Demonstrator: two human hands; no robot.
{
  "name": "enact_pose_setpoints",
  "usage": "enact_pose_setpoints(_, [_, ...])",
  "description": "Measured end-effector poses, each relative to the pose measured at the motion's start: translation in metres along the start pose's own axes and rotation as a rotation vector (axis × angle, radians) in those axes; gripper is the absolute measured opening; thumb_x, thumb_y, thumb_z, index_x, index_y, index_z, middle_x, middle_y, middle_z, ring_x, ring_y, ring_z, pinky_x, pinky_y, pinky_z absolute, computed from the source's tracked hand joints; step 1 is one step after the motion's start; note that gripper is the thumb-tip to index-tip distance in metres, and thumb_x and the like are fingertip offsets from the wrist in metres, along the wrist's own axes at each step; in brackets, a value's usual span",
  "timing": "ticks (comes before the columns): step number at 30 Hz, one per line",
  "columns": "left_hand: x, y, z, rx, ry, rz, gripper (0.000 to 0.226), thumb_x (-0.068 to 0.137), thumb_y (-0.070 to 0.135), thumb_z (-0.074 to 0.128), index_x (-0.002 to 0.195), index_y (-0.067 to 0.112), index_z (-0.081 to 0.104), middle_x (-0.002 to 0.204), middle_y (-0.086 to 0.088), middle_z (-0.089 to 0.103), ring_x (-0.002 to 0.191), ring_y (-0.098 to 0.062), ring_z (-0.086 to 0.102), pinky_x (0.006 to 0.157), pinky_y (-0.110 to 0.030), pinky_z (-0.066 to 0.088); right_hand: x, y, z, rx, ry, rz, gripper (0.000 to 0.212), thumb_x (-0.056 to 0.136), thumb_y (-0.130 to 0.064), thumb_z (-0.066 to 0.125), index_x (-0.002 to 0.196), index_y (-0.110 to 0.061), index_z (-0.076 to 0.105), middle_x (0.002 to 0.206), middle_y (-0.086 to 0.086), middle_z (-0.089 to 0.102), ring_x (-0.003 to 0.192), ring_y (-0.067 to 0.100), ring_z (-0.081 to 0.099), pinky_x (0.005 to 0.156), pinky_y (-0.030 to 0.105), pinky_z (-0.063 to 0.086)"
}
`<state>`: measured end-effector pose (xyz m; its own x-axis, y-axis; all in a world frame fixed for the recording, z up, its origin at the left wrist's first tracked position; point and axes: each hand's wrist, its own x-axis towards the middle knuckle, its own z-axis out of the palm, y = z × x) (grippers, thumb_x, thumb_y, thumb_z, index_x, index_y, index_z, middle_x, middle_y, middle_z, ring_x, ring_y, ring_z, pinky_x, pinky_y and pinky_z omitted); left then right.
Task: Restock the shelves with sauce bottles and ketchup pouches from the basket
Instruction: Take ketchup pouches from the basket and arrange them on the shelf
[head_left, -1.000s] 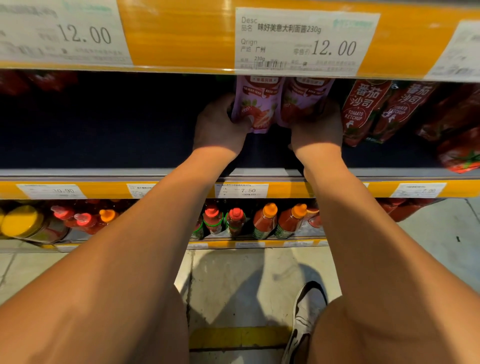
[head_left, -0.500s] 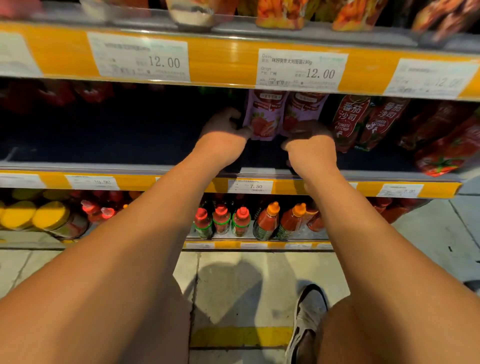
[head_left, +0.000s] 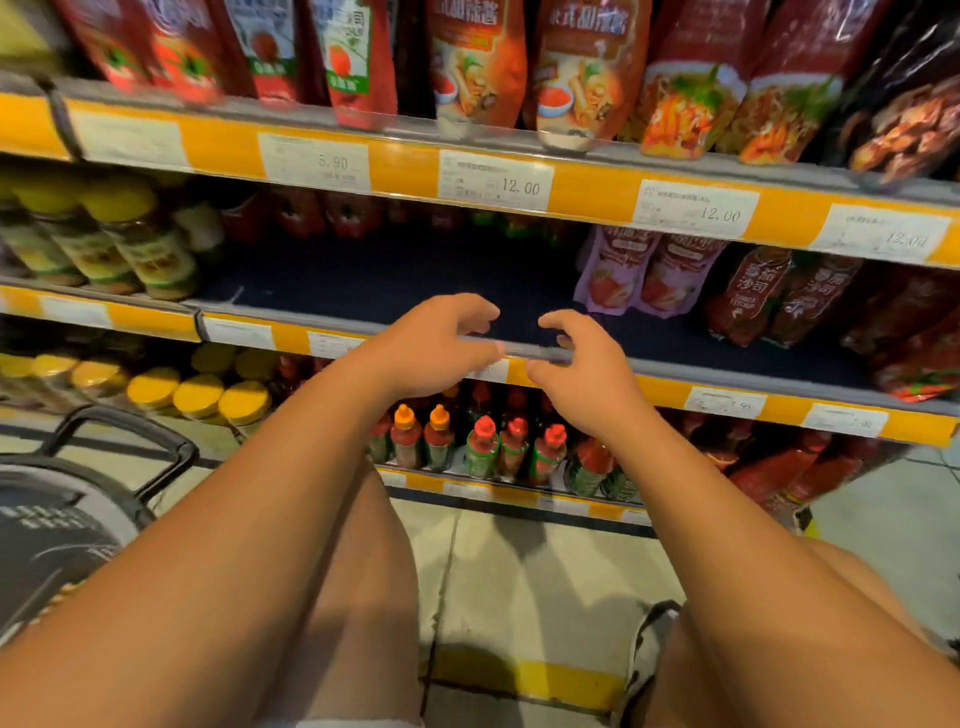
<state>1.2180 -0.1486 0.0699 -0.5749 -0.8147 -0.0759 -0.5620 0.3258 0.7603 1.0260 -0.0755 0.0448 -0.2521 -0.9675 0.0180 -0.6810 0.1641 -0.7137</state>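
Now both hands, left (head_left: 441, 345) and right (head_left: 576, 366), hover loosely curled and empty before the shelf (head_left: 753, 376), pouches (head_left: 644, 273) standing beyond them, apparently just stocked.

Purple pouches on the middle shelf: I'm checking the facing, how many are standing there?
2: one purple pouch and a second touching its right side, both beyond the right hand. More may be hidden behind.

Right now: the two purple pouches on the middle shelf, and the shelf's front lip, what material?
purple pouches: looks like flexible plastic film, semi-glossy; soft bulging sides with sheen, standing on their own base. Shelf lip: seems grey painted metal, matte, straight and rigid, with an orange price strip under it that is probably plastic.
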Motion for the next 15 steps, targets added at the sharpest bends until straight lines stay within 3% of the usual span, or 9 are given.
enact_pose_setpoints(2, [-0.034, -0.017, -0.023, 0.015, 0.014, 0.0, 0.054, 0.096, 0.035, 0.072, 0.146, 0.024, 0.055, 0.14, 0.009, 0.061, 0.13, -0.007, 0.056, 0.107, -0.029, 0.044, -0.01, -0.019, 0.012, -0.039, -0.033, -0.048, 0.056, 0.093, -0.027, 0.07, 0.144, -0.03, 0.049, 0.145, -0.008, 0.046, 0.122, 0.015, 0.054, 0.091, 0.028, 0.05])
enact_pose_setpoints(8, [-0.16, -0.108, -0.08, -0.032, 0.212, -0.124, 0.048, 0.09, 0.026, 0.08, 0.135, 0.031, 0.065, 0.13, 0.02, 0.066, 0.124, 0.004, 0.059, 0.105, -0.038, 0.053, -0.034, -0.089, 0.075, -0.05, -0.197, -0.16, 0.058, 0.092, -0.031, 0.072, 0.145, -0.029, 0.049, 0.15, -0.003, 0.048, 0.134, 0.02, 0.051, 0.103, 0.042, 0.05])
enact_pose_setpoints(12, [-0.258, -0.168, -0.11, -0.053, 0.336, -0.318, 0.042, 0.09, 0.035, 0.079, 0.13, 0.041, 0.066, 0.126, 0.024, 0.067, 0.118, 0.003, 0.062, 0.101, -0.041, 0.054, -0.047, -0.157, 0.114, -0.11, -0.392, -0.328, 0.062, 0.091, -0.029, 0.075, 0.147, -0.025, 0.05, 0.148, -0.002, 0.054, 0.135, 0.019, 0.052, 0.105, 0.038, 0.048])
enact_pose_setpoints(15, [-0.327, -0.205, -0.122, -0.132, 0.43, -0.438, 0.041, 0.088, 0.034, 0.081, 0.127, 0.038, 0.068, 0.126, 0.02, 0.069, 0.111, 0.003, 0.067, 0.097, -0.039, 0.057, -0.06, -0.209, 0.144, -0.225, -0.558, -0.45, 0.059, 0.091, -0.033, 0.074, 0.145, -0.028, 0.051, 0.143, 0.0, 0.058, 0.126, 0.022, 0.057, 0.103, 0.041, 0.05])
